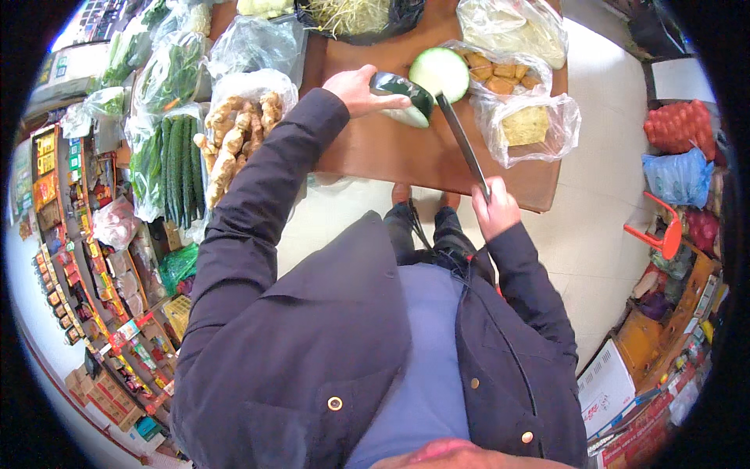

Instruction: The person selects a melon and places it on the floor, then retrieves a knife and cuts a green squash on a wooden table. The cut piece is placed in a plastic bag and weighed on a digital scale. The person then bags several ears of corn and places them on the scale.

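Observation:
My right hand grips the handle of a long dark-bladed knife, its far end at the lower edge of a round, pale cut face of winter melon. Beside that face lies a dark green-skinned winter melon piece, with a pale cut edge low on its right. My left hand holds this piece from the left, thumb and fingers spread over it. Both pieces are on a brown tabletop. Whether they are still joined cannot be told from here.
Right of the melon are plastic bags of fried tofu and yellow tofu sheets. Ginger and cucumbers stand at the left. Bean sprouts lie at the back. Stocked shelves line the left side.

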A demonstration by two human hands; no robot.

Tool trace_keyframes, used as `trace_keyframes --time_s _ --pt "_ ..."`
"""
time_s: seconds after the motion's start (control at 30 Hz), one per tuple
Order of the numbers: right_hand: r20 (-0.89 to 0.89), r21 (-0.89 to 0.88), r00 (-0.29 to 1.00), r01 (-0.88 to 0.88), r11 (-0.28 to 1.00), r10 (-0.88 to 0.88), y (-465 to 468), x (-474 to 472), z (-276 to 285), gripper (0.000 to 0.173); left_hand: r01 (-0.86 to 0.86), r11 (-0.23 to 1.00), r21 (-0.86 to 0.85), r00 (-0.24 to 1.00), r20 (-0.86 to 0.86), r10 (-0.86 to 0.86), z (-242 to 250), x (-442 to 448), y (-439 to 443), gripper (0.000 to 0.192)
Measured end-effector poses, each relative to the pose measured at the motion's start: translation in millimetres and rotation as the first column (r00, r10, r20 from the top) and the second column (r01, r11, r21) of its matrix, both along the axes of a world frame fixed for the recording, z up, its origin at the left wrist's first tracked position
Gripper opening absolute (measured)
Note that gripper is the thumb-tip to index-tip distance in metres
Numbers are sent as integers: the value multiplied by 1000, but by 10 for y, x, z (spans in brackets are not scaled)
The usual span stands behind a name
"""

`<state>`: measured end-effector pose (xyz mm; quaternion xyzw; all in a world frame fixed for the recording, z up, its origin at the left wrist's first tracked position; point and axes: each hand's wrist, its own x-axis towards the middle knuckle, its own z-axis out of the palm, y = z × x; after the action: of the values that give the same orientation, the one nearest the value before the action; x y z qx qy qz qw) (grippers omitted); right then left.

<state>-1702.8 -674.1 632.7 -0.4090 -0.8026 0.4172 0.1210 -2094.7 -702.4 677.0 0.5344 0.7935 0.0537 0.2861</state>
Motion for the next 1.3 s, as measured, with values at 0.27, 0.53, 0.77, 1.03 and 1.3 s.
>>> trace_keyframes --time_s 0.27,0.53,0.77,1.03,1.3 --pt "148 278 966 -245 929 211 96 801 -112 32 272 948 166 949 115 -293 10 -177 -48 51" --pt "107 399 980 -195 896 165 298 245 -483 53 91 989 116 937 326 -124 53 -88 -237 52" --pt "-212 143 944 285 948 -251 -185 747 -521 33 -12 997 74 844 535 -30 -107 -246 185 58" --pt "-165 -34 702 698 715 -693 1074 1967 -1182 19 86 978 190 934 325 -145 -90 -12 555 53" --pt "186 316 959 147 937 -213 2964 1818 -2453 34 -244 945 218 950 252 187 10 812 604 55"
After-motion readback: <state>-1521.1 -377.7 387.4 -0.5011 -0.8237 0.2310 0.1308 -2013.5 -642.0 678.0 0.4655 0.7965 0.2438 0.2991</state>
